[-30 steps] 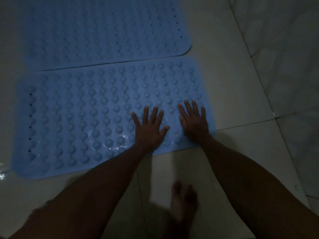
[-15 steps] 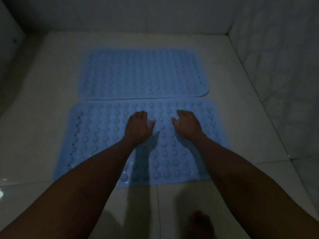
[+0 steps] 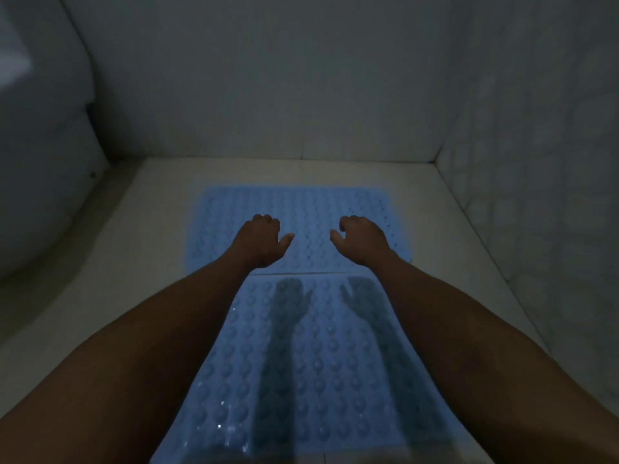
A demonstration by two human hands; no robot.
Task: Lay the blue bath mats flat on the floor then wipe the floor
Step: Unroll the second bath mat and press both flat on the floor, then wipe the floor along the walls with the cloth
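Observation:
Two blue bath mats with raised bumps lie flat on the pale tiled floor [image 3: 140,262], edge to edge. The near mat [image 3: 321,370] runs between my forearms, with the shadows of my hands on it. The far mat [image 3: 308,209] lies beyond it, toward the back wall. My left hand [image 3: 263,241] and my right hand [image 3: 363,241] hang in the air above the far mat, fingers loosely curled, thumbs pointing inward. Neither hand holds anything or touches a mat.
A grey back wall [image 3: 268,95] closes the floor behind the far mat. A tiled wall [image 3: 536,195] runs along the right. A white rounded fixture [image 3: 40,162] stands at the left. The room is dim.
Both hands have lifted off the near mat, where they pressed flat, and now hover with curled fingers. The view has tilted up, showing the walls.

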